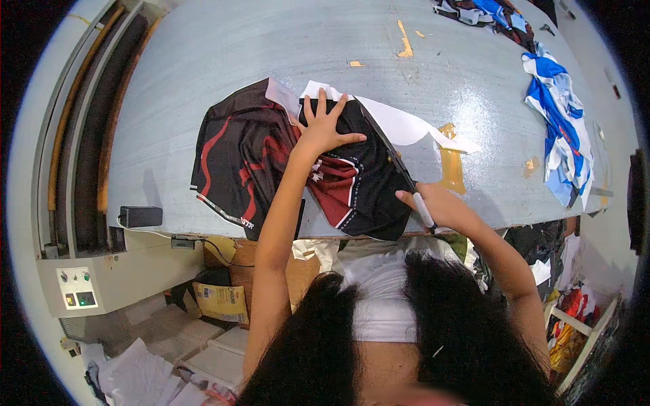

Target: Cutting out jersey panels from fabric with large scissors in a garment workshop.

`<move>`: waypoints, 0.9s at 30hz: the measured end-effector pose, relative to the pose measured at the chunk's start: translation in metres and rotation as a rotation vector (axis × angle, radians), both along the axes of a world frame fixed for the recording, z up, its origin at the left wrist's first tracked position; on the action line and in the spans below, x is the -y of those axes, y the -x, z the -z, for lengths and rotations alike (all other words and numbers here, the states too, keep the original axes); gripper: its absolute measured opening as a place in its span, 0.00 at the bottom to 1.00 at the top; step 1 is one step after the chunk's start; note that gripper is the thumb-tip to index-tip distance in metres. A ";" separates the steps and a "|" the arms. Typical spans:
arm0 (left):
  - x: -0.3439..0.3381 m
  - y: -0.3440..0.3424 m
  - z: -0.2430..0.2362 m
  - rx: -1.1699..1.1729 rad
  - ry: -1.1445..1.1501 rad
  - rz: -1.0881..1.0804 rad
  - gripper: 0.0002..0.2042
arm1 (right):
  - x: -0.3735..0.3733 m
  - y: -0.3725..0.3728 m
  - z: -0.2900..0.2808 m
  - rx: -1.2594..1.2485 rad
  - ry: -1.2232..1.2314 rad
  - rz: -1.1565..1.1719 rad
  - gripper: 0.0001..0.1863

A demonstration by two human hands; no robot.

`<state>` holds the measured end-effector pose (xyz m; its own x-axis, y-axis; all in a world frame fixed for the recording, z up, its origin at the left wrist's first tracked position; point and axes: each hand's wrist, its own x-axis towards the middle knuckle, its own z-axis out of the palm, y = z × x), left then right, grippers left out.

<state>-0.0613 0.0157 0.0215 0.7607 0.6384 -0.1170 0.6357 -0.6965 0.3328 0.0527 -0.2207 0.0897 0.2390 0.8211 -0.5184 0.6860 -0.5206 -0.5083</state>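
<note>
My left hand lies flat with spread fingers on a black and dark red printed fabric piece, its fingertips reaching a white edge at the top. My right hand grips the light-coloured handles of long dark scissors. The blades run up and left along the black fabric's right edge; whether they are parted is hard to see. A white strip of material stretches from the top of the fabric toward the right, beyond the blades. Left of my left forearm spreads another dark fabric piece with red streaks.
On the grey-blue table, a blue and white garment piece lies at the right, and mixed fabrics at the far right. A black box sits on the left edge. A machine with rollers flanks the table. Yellowish tape marks the tabletop.
</note>
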 end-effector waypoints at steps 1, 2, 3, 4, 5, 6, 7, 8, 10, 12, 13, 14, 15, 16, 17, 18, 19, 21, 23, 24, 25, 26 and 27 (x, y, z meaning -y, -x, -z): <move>0.000 0.000 0.001 0.028 0.023 0.004 0.51 | 0.000 0.000 -0.001 -0.002 0.001 0.001 0.36; 0.000 0.001 0.001 0.056 0.046 0.008 0.52 | -0.001 0.000 -0.003 -0.009 0.011 0.004 0.36; 0.000 0.001 0.001 0.054 0.046 0.009 0.52 | -0.001 0.000 -0.003 -0.017 0.022 0.007 0.35; 0.000 0.001 0.001 0.049 0.042 0.004 0.52 | -0.001 -0.001 -0.003 -0.019 0.022 0.008 0.35; 0.000 0.002 0.001 0.044 0.037 -0.001 0.52 | 0.000 -0.001 -0.001 -0.026 0.027 0.009 0.34; 0.000 0.002 0.001 0.042 0.038 0.001 0.52 | 0.000 -0.002 0.000 -0.034 0.032 0.012 0.34; 0.000 0.002 0.001 0.043 0.032 0.004 0.52 | 0.000 -0.001 0.000 -0.035 0.033 0.014 0.34; 0.000 0.002 0.001 0.045 0.026 0.007 0.52 | 0.000 -0.001 0.000 -0.052 0.035 0.029 0.33; 0.000 0.002 0.001 0.041 0.029 0.006 0.52 | 0.000 -0.001 -0.001 -0.071 0.037 0.044 0.33; 0.000 0.003 0.001 0.037 0.031 0.005 0.52 | 0.001 -0.001 -0.002 -0.058 -0.024 -0.002 0.34; -0.001 0.003 0.001 0.032 0.038 0.007 0.52 | 0.002 -0.002 0.000 -0.059 -0.025 0.000 0.34; -0.002 0.003 0.000 0.026 0.045 0.008 0.52 | 0.003 -0.003 0.004 -0.055 -0.032 0.006 0.33; -0.003 0.003 0.000 0.025 0.043 0.008 0.52 | 0.004 -0.003 0.007 -0.051 -0.040 0.010 0.32; -0.004 0.003 -0.001 0.007 0.038 0.017 0.52 | 0.005 -0.004 0.007 -0.052 -0.042 0.011 0.32; -0.005 0.003 -0.002 -0.010 0.033 0.026 0.53 | 0.006 -0.004 0.006 -0.103 -0.003 0.050 0.32; -0.007 0.003 -0.003 -0.009 0.028 0.024 0.53 | 0.007 -0.005 0.005 -0.152 0.033 0.086 0.32; -0.009 0.003 -0.004 -0.022 0.038 0.031 0.53 | 0.008 -0.006 0.005 -0.150 0.028 0.084 0.32; -0.012 0.003 -0.004 -0.032 0.042 0.039 0.53 | 0.012 -0.010 0.005 -0.256 0.066 0.121 0.30; -0.015 0.003 -0.004 -0.003 0.082 0.082 0.54 | 0.015 -0.015 0.008 -0.233 0.054 0.087 0.31; -0.016 0.003 -0.004 -0.002 0.077 0.086 0.54 | 0.016 -0.016 0.007 -0.215 0.049 0.055 0.32; -0.017 0.003 -0.005 -0.022 0.078 0.091 0.54 | 0.014 -0.017 0.003 -0.213 0.043 0.059 0.32; -0.017 0.003 -0.005 -0.042 0.079 0.095 0.54 | 0.009 -0.018 -0.004 -0.225 0.121 0.018 0.33; -0.017 0.003 -0.006 -0.040 0.073 0.102 0.54 | 0.006 -0.019 -0.010 -0.236 0.198 -0.021 0.35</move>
